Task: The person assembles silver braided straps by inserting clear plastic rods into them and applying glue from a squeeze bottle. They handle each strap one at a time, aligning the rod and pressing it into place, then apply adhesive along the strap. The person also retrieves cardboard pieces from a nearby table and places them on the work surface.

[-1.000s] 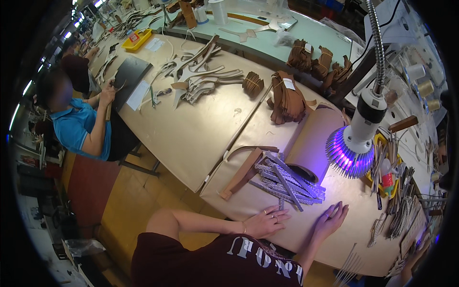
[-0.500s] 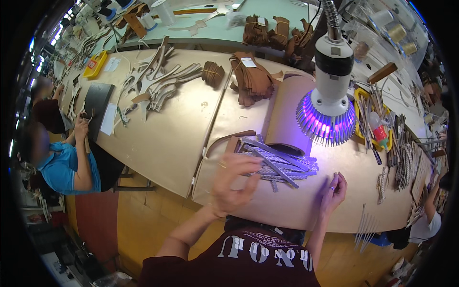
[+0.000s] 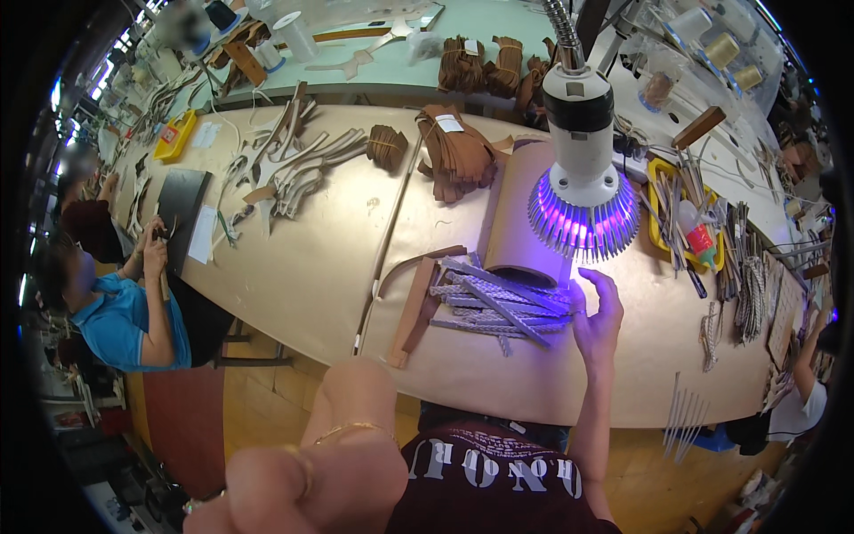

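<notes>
My right hand [image 3: 600,313] is under the lamp, at the right end of a pile of grey-and-white braided strips [image 3: 498,311]. Its thumb and forefinger are spread in a curve, and nothing shows between them. Whether the thumb touches the strips, I cannot tell. My left hand [image 3: 267,489] is low at the left, close to the camera and away from the table. The bottom of the picture cuts it off, so its fingers are mostly hidden. Brown flat leather strips [image 3: 414,313] lie at the pile's left, and a brown cardboard tube [image 3: 525,214] lies behind it.
A lamp with a purple-lit finned head [image 3: 583,214] hangs over the tube. Bundled brown strips [image 3: 455,156] lie farther back. At right is a yellow tray [image 3: 660,233] of tools, with a bottle [image 3: 696,233]. A person in blue [image 3: 133,311] works at the left.
My left hand has swung from beside the strips down and left toward the camera. My right hand has moved up and slightly left to the pile, and its fingers have spread.
</notes>
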`<move>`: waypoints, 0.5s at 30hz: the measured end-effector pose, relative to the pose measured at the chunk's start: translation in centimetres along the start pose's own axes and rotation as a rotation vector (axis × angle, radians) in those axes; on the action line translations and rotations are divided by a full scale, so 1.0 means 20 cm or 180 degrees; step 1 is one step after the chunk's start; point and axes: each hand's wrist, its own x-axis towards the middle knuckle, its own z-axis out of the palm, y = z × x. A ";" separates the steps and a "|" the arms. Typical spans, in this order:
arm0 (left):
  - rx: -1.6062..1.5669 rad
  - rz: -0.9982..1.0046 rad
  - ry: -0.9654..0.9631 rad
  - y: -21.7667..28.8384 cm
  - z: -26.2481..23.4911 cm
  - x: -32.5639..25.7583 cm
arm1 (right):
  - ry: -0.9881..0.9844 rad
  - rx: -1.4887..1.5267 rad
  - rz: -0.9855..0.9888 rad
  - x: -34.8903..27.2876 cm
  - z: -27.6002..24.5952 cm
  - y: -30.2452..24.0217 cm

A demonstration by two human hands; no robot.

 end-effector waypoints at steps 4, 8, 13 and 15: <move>-0.0439 0.0793 0.0200 0.01 0.05 -0.03 | -0.0014 -0.0041 -0.0377 0.00 0.04 -0.10; 0.0150 0.1645 0.0412 0.04 0.06 -0.09 | -0.0224 -0.0743 -0.0786 0.06 0.10 -0.16; 0.1064 0.2529 0.1027 -0.09 0.10 -0.31 | -0.0352 -0.0980 -0.1210 0.10 0.17 -0.18; 0.1383 0.2403 0.1339 -0.25 0.13 -0.48 | -0.0326 -0.1128 -0.1221 0.09 0.19 -0.19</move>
